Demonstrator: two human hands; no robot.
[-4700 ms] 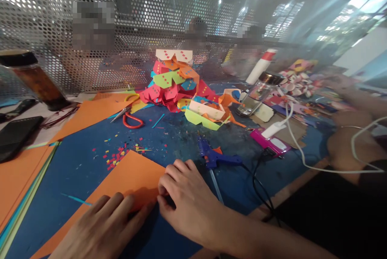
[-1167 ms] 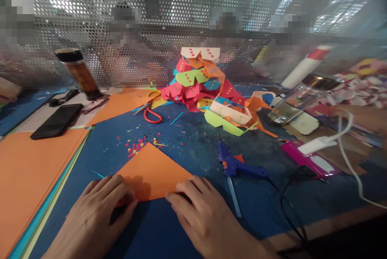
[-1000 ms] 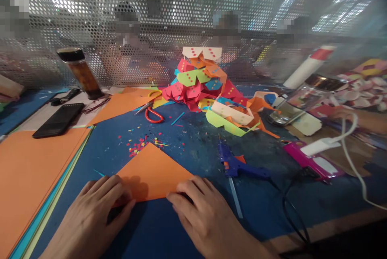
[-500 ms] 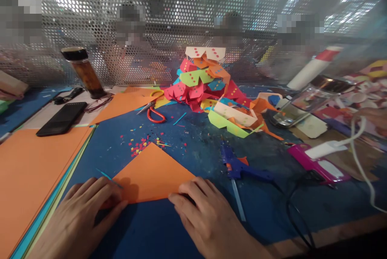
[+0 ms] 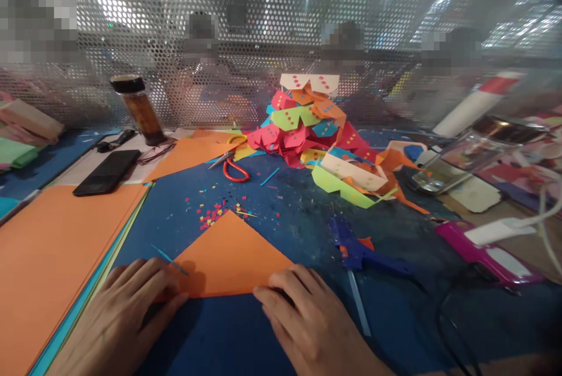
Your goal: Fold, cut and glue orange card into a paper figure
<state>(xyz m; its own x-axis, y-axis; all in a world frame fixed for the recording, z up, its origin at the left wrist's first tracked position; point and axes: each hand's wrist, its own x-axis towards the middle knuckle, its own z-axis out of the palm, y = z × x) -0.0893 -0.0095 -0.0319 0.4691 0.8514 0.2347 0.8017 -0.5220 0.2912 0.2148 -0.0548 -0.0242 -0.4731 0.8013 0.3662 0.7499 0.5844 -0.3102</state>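
Note:
An orange sheet of paper [image 5: 232, 259], folded to a triangle, lies on the blue table with its point away from me. My left hand [image 5: 136, 300] closes over its left corner, the thumb along the near folded edge. At the right corner my right hand [image 5: 302, 306] pinches the same edge between thumb and fingers. Both corners are hidden under my hands. A thin blue strip [image 5: 169, 259] rests by my left fingers. Just beyond the triangle's tip are scattered tiny paper bits [image 5: 215, 215].
Left are stacked coloured sheets [image 5: 52, 247], a black phone [image 5: 108, 172] and a bottle [image 5: 143, 112]. Scissors [image 5: 235, 170] lie ahead, before a heap of paper glasses [image 5: 298, 118]. A blue glue gun [image 5: 360, 250], its cord, a glass jar [image 5: 465, 156] and a magenta device [image 5: 487, 253] occupy the right.
The whole view has shifted, so things appear farther right and slightly lower. Both hands keep their hold on the folded paper, whose shape looks the same.

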